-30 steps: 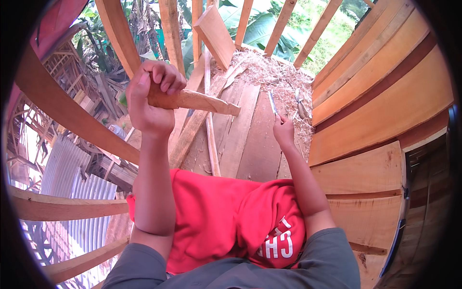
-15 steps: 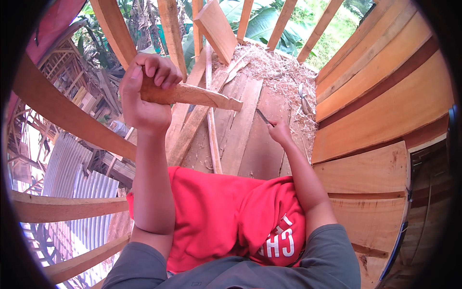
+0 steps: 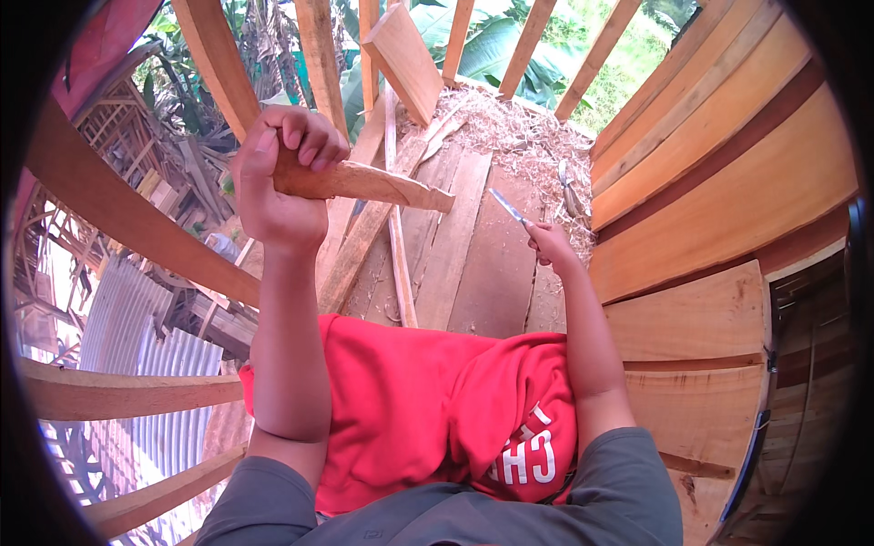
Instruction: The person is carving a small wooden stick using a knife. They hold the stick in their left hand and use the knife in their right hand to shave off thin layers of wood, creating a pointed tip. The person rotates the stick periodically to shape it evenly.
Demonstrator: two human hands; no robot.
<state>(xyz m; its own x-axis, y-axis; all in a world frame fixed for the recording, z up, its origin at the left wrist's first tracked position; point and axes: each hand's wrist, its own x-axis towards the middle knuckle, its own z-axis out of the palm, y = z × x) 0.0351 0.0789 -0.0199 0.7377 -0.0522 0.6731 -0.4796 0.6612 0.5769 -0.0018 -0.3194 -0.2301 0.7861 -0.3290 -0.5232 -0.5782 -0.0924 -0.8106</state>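
My left hand (image 3: 289, 177) is raised and wrapped round the thick end of a carved piece of wood (image 3: 382, 185). The wood points right, and its narrower end has a notched, stepped tip. In my right hand (image 3: 553, 244) is a knife (image 3: 508, 206), gripped with its blade up and leaning toward the left. The blade is apart from the wood, a short way to the right of and below its tip. Red cloth (image 3: 410, 400) with white print lies across my lap.
Planks (image 3: 460, 241) and long sticks lie on the wooden floor ahead. Wood shavings (image 3: 523, 127) are heaped at the far right, with another bladed tool (image 3: 569, 188) among them. A slatted railing (image 3: 319, 64) stands ahead and left; a board wall (image 3: 728, 218) closes the right.
My right hand has moved a little to the right, and the knife has tilted so its blade shows broader and brighter. My left hand and the wood are nearly unmoved.
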